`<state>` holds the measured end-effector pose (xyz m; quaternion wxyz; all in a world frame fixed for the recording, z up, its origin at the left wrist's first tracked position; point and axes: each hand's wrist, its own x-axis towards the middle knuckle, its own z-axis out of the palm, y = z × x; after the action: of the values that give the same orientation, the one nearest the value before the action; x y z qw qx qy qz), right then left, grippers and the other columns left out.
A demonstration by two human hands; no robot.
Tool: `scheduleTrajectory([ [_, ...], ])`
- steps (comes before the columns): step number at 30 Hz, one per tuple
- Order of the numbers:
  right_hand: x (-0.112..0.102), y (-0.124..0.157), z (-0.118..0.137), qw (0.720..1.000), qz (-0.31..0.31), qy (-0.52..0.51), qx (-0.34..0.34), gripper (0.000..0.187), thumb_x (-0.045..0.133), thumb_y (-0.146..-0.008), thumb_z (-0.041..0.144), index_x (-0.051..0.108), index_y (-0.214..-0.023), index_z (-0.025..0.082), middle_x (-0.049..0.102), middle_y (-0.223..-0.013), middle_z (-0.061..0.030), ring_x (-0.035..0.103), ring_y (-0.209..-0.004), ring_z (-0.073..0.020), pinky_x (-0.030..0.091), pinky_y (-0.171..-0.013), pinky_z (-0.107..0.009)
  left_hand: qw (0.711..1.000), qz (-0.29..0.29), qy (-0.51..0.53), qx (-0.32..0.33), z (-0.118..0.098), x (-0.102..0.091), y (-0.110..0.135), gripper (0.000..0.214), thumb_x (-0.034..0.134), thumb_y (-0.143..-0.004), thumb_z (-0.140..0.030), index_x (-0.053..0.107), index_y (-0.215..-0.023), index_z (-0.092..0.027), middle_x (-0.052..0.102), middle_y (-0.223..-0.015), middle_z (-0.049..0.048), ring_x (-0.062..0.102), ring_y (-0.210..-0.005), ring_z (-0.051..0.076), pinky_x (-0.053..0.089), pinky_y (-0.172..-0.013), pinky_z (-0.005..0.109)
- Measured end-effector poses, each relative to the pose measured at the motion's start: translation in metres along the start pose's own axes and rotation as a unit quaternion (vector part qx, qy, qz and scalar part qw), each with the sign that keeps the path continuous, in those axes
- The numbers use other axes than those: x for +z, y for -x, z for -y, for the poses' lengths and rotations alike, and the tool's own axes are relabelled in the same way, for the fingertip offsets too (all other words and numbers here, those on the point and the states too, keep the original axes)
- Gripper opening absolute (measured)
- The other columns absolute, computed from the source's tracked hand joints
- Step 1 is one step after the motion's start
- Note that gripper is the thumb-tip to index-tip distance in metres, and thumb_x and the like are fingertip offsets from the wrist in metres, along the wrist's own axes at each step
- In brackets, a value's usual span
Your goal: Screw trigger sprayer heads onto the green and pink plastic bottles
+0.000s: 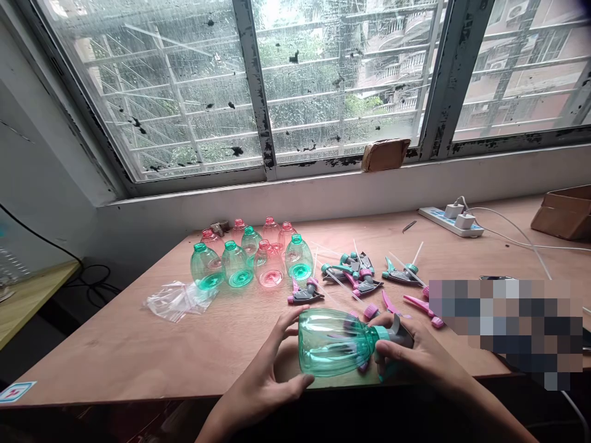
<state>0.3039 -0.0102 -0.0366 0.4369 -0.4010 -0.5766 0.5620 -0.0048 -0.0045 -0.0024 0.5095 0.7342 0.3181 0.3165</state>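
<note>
A clear green plastic spray bottle [332, 341] lies on its side near the front edge of the wooden table [138, 344]. My left hand [268, 375] cups the bottle's base, thumb and fingers around it. My right hand [410, 351] is closed on the teal collar and grey trigger head [397, 335] at the bottle's neck. Just behind the bottle lie loose pink trigger parts [418, 304].
Several empty green and pink bottles [252, 258] stand at the table's back left. Several grey, teal and pink spray heads [355, 274] with dip tubes lie mid-table. Clear plastic bags [178, 298] sit at left. A power strip [450, 220] and a cardboard box [563, 212] are at far right.
</note>
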Motion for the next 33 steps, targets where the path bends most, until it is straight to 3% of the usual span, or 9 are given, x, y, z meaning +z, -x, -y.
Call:
scheduleTrajectory([
  [4, 0.0002, 0.0002, -0.0005, 1.0, -0.001, 0.0, -0.002, 0.037, 0.076, -0.088, 0.047, 0.061, -0.104, 0.018, 0.079, -0.071, -0.0047, 0.075, -0.068, -0.0253, 0.056, -0.066, -0.034, 0.999, -0.013, -0.044, 0.018, 0.0012, 0.0014, 0.0002, 0.085, 0.077, -0.09, -0.031, 0.027, -0.159, -0.037, 0.027, -0.168, 0.0067, 0.029, -0.153, 0.035, 0.025, -0.127, 0.051],
  [7, 0.0005, 0.001, -0.001, 1.0, -0.002, -0.006, 0.002, 0.038, 0.077, -0.087, 0.047, 0.061, -0.105, 0.018, 0.08, -0.072, -0.0048, 0.075, -0.068, -0.0254, 0.057, -0.066, -0.034, 1.0, -0.008, -0.009, -0.014, 0.0042, -0.0004, -0.0016, 0.098, 0.08, -0.085, -0.049, 0.02, -0.162, -0.034, 0.024, -0.17, 0.0086, 0.027, -0.153, 0.038, 0.026, -0.126, 0.054],
  [10, 0.001, 0.0019, -0.0013, 1.0, -0.007, -0.017, 0.009, 0.039, 0.079, -0.085, 0.046, 0.062, -0.105, 0.018, 0.079, -0.072, -0.0046, 0.075, -0.068, -0.0252, 0.058, -0.066, -0.035, 0.999, -0.006, 0.004, -0.036, 0.0045, -0.0029, -0.0027, 0.091, 0.071, -0.088, -0.06, 0.027, -0.161, -0.028, 0.026, -0.169, 0.0101, 0.022, -0.155, 0.039, 0.021, -0.128, 0.054],
  [12, 0.0014, 0.0024, -0.0013, 0.999, -0.008, -0.03, 0.015, 0.039, 0.081, -0.083, 0.046, 0.062, -0.104, 0.018, 0.079, -0.071, -0.0042, 0.075, -0.067, -0.0253, 0.06, -0.066, -0.035, 0.999, 0.01, 0.015, -0.038, 0.0031, -0.0033, -0.0023, 0.084, 0.071, -0.09, -0.055, 0.03, -0.159, -0.028, 0.033, -0.167, 0.0104, 0.027, -0.154, 0.038, 0.023, -0.127, 0.053],
  [18, 0.0018, 0.0023, -0.0004, 0.998, -0.008, -0.06, 0.026, 0.04, 0.084, -0.081, 0.044, 0.063, -0.103, 0.019, 0.078, -0.072, -0.003, 0.076, -0.068, -0.0249, 0.062, -0.066, -0.037, 0.998, 0.049, 0.046, -0.012, -0.0022, 0.0017, 0.0, 0.086, 0.075, -0.091, -0.027, 0.022, -0.159, -0.035, 0.043, -0.16, 0.0117, 0.048, -0.143, 0.035, 0.039, -0.119, 0.051],
  [23, 0.0017, 0.0015, -0.0005, 0.998, 0.004, -0.068, 0.017, 0.035, 0.081, -0.085, 0.042, 0.062, -0.104, 0.019, 0.079, -0.072, -0.0034, 0.076, -0.068, -0.0235, 0.061, -0.067, -0.035, 0.999, 0.016, 0.029, -0.021, 0.0001, -0.0002, -0.0008, 0.103, 0.087, -0.079, -0.04, 0.024, -0.16, -0.034, 0.031, -0.167, 0.0097, 0.03, -0.152, 0.041, 0.028, -0.124, 0.057],
  [26, 0.0023, 0.0017, -0.0013, 0.997, 0.005, -0.07, 0.02, 0.036, 0.081, -0.085, 0.042, 0.062, -0.105, 0.019, 0.08, -0.073, -0.0041, 0.076, -0.069, -0.0236, 0.061, -0.068, -0.035, 0.999, 0.0, 0.024, -0.038, 0.0015, -0.001, -0.0024, 0.101, 0.083, -0.08, -0.05, 0.026, -0.161, -0.031, 0.032, -0.167, 0.01, 0.021, -0.156, 0.04, 0.017, -0.128, 0.058],
  [30, 0.0016, 0.0017, -0.002, 0.998, -0.003, -0.061, 0.031, 0.04, 0.084, -0.081, 0.043, 0.062, -0.106, 0.02, 0.08, -0.074, -0.0037, 0.076, -0.069, -0.0245, 0.061, -0.068, -0.035, 0.998, 0.015, 0.06, -0.022, 0.0003, 0.0009, -0.0032, 0.082, 0.078, -0.087, -0.046, 0.036, -0.156, -0.029, 0.043, -0.161, 0.0113, 0.037, -0.149, 0.038, 0.031, -0.124, 0.054],
  [33, -0.0016, 0.0018, -0.004, 1.0, 0.002, -0.019, 0.016, 0.042, 0.085, -0.079, 0.046, 0.065, -0.105, 0.019, 0.078, -0.073, -0.0035, 0.074, -0.067, -0.0237, 0.059, -0.064, -0.033, 0.997, 0.046, 0.066, -0.02, -0.0016, 0.0003, 0.0, 0.086, 0.079, -0.087, -0.037, 0.03, -0.157, -0.03, 0.05, -0.155, 0.0125, 0.046, -0.144, 0.038, 0.039, -0.119, 0.053],
])
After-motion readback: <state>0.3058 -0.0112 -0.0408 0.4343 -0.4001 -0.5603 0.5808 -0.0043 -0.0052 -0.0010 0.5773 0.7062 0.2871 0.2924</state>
